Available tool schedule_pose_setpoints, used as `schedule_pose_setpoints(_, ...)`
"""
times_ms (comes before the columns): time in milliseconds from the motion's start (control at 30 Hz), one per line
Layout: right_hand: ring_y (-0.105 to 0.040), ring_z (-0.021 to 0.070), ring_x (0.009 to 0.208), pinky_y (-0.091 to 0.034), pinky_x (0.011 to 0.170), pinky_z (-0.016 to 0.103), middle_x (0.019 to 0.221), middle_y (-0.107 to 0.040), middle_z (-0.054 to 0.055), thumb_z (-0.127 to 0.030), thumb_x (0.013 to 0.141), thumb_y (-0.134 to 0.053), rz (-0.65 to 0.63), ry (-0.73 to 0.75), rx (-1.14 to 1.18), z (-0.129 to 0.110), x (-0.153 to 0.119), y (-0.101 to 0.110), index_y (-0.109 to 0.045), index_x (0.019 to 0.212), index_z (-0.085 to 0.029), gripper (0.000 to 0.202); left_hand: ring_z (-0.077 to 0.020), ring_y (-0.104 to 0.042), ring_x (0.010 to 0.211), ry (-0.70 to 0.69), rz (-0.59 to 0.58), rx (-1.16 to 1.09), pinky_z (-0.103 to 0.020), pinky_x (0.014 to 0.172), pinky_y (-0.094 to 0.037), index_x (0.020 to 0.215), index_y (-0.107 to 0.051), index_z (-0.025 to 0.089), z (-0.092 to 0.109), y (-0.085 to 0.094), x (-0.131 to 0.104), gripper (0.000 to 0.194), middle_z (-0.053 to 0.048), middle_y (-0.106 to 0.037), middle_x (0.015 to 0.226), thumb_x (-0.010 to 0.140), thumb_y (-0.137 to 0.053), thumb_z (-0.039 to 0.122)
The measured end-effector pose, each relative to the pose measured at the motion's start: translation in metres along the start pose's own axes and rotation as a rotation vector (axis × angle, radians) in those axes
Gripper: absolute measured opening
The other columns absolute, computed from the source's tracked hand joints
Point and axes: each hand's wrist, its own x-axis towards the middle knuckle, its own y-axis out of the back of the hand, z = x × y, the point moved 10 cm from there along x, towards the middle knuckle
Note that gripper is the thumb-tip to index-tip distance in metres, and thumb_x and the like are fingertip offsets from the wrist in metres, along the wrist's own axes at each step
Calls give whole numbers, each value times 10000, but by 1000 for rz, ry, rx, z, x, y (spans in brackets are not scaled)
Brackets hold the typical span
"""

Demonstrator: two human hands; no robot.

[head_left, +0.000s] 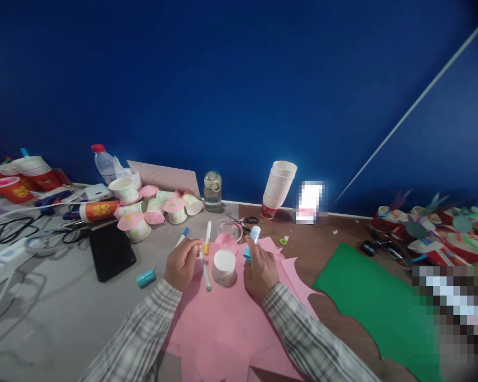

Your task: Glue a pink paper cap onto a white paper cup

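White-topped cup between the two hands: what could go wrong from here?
The white-topped cup sits on the pink paper with no visible grip on it, so the left hand or right hand might knock it.

The tall cup stack looks tilted in this view and could topple if bumped.

The yellow-ended marker lies loose and may roll.

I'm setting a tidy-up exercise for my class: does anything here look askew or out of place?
The tall stack of paper cups near the blue wall leans rightward, while the clear bottle stands upright, though the view may exaggerate this. Loose scraps also litter the brown tabletop.
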Motion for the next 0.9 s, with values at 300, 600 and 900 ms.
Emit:
schedule_pose_setpoints(300, -594, 259, 822, -526, 696, 394, 1037, -577, 94, -118, 653, -450, 12, 3, 174, 2, 2, -5, -255, 1333, -233, 717, -147, -545, 613, -18, -13, -25, -279, 583, -454, 891, -588, 226, 1, 0, 0, 338, 6, -566, 674, 841, -297, 390)
schedule_pose_setpoints(600, -587, 288, 881, -501, 773, 480, 1014, -613, 91, -320, 736, -549, 342, -1, 252, 0, -4, 31, -348, 1284, -235, 590, -161, -551, 671, -19, 31, 17, -320, 640, -464, 957, -565, 219, 0, 4, 1, 354, -12, -563, 738, 846, -241, 311)
schedule_pose_setpoints(900, -598, 283, 917, -499, 804, 476, 1012, -622, 76, -260, 763, -504, 381, -43, 302, 12, -3, 30, -344, 1274, -281, 536, -224, -527, 904, -66, -46, 102, -417, 830, -421, 1036, -518, 274, -4, -12, 0, 320, -28, -607, 921, 739, -405, 236)
